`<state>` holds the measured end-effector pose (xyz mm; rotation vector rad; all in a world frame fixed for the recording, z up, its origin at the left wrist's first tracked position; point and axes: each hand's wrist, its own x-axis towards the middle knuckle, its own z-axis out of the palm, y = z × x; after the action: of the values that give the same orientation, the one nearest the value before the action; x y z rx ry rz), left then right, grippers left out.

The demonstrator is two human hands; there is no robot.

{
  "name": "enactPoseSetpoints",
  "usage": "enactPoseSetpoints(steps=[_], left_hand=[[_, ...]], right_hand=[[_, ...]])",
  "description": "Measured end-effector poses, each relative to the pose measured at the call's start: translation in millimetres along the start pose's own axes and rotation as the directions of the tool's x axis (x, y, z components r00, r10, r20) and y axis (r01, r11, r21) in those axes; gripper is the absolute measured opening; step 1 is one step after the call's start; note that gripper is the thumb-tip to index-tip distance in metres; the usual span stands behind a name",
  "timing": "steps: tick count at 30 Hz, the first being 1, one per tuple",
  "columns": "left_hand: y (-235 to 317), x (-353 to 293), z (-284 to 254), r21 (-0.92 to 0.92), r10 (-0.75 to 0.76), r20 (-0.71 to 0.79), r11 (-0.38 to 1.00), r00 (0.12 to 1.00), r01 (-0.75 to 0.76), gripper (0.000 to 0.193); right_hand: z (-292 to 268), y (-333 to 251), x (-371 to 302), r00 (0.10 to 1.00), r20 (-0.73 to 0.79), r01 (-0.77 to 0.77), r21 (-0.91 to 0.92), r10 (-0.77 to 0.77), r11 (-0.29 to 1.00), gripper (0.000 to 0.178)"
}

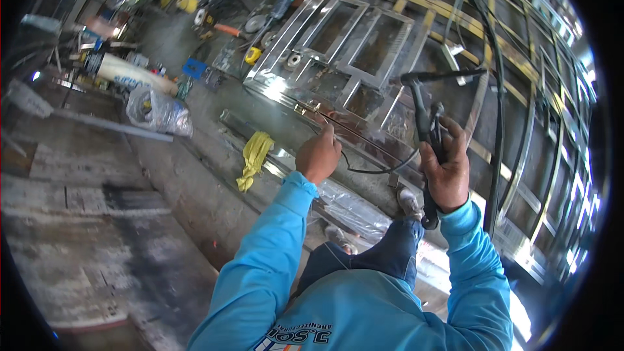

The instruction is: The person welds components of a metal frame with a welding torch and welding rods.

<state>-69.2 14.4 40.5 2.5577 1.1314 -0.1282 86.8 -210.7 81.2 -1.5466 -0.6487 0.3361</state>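
Observation:
My right hand [446,170] is wrapped around a black hammer [420,101], its long head pointing away to the right and its handle end below my palm. A second dark tool [437,131], of a kind I cannot make out, stands beside the handle within the same grip. My left hand [319,154] is closed in a pinch, its fingertips close to a brass-coloured metal piece [311,106] on the frame's near edge. What the pinch holds is too small to make out. A thin black cable [374,171] loops between my two hands.
Welded metal frames [383,81] with brass-toned strips fill the right. A thick black cable [500,110] crosses them. Plastic-wrapped lengths [351,211] and a yellow cloth [256,156] lie near my feet. Farther off are an angle grinder [284,5], a tape measure [253,56] and a clear plastic bag [158,112].

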Motion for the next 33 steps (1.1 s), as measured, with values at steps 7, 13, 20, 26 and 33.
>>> enactPoseSetpoints(steps=[7, 13, 20, 26, 33], left_hand=[[-62.6, -24.2, 9.2, -0.104, -0.149, -0.216, 0.986, 0.965, 0.129, 0.025], [21.9, 5.7, -38.7, -0.074, -0.179, -0.136, 0.983, 0.974, 0.17, 0.018], [10.1, -20.6, 6.1, 0.084, -0.177, -0.15, 0.978, 0.973, 0.191, 0.016], [32.2, -5.3, -35.0, -0.082, -0.156, -0.219, 0.987, 0.963, 0.141, 0.014], [8.8, -40.9, -17.1, -0.047, -0.243, -0.336, 0.969, 0.91, 0.241, 0.013]], right_hand=[[52.0, 22.4, 39.8, 0.964, 0.211, -0.193, 0.123, 0.164, 0.973, 0.05], [62.3, 54.7, 26.5, 0.937, 0.256, -0.275, 0.114, 0.24, 0.955, 0.051], [61.5, 68.4, 36.1, 0.941, 0.189, -0.309, 0.131, 0.282, 0.942, 0.052], [86.4, 65.4, 14.6, 0.979, 0.183, -0.106, 0.065, 0.093, 0.992, 0.051], [87.7, 65.7, 12.9, 0.958, 0.165, -0.265, 0.178, 0.237, 0.948, 0.053]])
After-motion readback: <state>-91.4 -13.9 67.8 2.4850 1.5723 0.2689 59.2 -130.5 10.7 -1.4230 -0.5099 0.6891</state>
